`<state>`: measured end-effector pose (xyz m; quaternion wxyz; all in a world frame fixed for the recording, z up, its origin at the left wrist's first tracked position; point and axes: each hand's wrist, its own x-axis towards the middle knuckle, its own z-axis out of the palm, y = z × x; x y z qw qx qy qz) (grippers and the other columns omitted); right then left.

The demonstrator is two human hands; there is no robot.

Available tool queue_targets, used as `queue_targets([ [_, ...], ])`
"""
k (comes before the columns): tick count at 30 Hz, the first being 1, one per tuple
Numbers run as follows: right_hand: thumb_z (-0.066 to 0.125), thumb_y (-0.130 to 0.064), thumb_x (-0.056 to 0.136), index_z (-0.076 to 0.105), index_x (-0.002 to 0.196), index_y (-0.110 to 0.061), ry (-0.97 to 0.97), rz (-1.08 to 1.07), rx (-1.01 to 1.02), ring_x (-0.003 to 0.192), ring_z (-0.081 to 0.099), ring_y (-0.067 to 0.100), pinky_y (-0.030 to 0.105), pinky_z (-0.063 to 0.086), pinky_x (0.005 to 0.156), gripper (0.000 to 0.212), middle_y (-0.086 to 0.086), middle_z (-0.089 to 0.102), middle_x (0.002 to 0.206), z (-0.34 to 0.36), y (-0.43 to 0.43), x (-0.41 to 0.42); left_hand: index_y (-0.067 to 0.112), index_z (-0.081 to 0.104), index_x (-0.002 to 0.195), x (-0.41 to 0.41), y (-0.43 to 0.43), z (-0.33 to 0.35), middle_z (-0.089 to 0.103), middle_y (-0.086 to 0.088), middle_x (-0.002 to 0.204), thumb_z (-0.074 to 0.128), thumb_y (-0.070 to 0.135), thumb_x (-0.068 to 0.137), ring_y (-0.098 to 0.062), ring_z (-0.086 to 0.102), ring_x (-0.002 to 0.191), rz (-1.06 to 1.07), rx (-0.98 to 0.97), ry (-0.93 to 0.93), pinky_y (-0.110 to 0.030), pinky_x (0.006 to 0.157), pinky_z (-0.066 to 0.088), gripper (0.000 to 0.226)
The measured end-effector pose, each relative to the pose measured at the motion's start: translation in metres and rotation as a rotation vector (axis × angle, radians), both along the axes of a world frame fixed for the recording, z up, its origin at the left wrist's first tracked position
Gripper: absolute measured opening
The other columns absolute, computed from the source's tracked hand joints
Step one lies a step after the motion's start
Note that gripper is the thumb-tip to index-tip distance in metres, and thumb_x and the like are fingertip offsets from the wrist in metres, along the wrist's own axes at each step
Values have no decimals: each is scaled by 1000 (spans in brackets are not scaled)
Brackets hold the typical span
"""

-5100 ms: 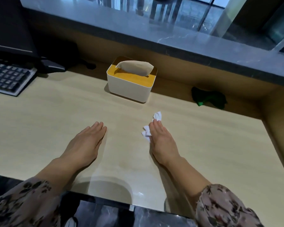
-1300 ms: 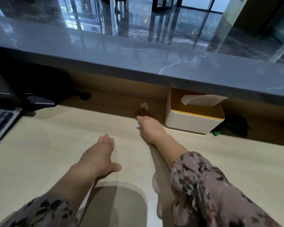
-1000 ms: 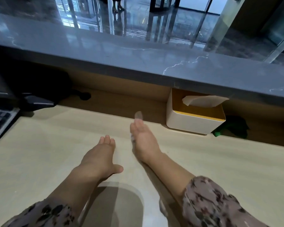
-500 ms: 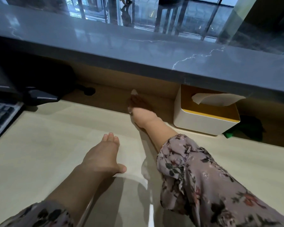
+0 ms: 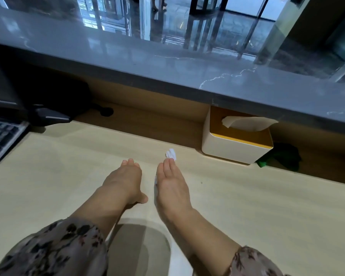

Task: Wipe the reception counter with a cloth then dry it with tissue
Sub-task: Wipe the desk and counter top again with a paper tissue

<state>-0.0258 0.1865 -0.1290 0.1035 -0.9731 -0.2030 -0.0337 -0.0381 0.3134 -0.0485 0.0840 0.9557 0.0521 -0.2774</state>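
Note:
My right hand [image 5: 170, 184] lies flat with straight fingers on the pale wooden counter [image 5: 68, 176], pressing a crumpled white tissue [image 5: 171, 153] that sticks out past the fingertips. My left hand [image 5: 124, 180] rests flat on the counter just to its left, holding nothing. A white tissue box [image 5: 235, 148] with a yellow top and a tissue sticking up stands at the back right under the ledge. A green cloth [image 5: 279, 158] lies bunched behind and to the right of the box.
A grey marble ledge [image 5: 167, 72] overhangs the back of the counter. A keyboard [image 5: 2, 138] sits at the left edge, with a dark monitor base [image 5: 48, 116] behind it. A wooden back wall closes off the far side.
My right hand has drawn back from the far edge under the ledge toward me with the tissue. The left hand has stayed in place.

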Motion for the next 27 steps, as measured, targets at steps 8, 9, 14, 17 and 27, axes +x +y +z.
queue_targets([
  [8, 43, -8, 95, 49, 127, -8, 191, 65, -95, 121, 50, 34, 38, 41, 96, 33, 16, 52, 134, 41, 0, 99, 6, 7, 152, 3, -1, -4, -3, -9, 161, 72, 41, 80, -22, 3, 148, 12, 2, -6, -33, 114, 25, 102],
  [9, 42, -7, 95, 45, 135, -6, 240, -23, -142, 133, 41, 34, 39, 37, 103, 40, 19, 42, 145, 43, -3, 111, 7, 7, 152, 4, -1, -5, -3, -9, 161, 72, 41, 81, -22, 3, 148, 10, 0, -7, -33, 114, 25, 102],
  [14, 47, -3, 90, 48, 135, -2, 302, -235, -143, 133, 41, 32, 37, 37, 103, 44, 19, 46, 143, 48, -7, 108, 9, 5, 153, 2, 1, -7, -5, -8, 161, 72, 41, 80, -21, 1, 148, 5, -6, -4, -33, 115, 24, 104],
  [17, 50, -6, 86, 52, 128, -6, 243, -292, -114, 121, 48, 31, 34, 36, 103, 41, 14, 55, 130, 49, -12, 80, 9, 3, 153, 0, 2, -6, -7, -7, 160, 71, 41, 81, -20, -2, 148, 12, -18, 2, -33, 117, 22, 103],
  [27, 32, -5, 99, 2, 152, -5, 142, -145, -10, 149, -8, 22, 31, -5, 118, 61, 12, -7, 161, 27, -52, -37, 0, 20, 147, -17, -16, 3, 12, -15, 157, 59, 31, 92, -28, 12, 146, -17, 33, -30, -36, 113, 27, 73],
])
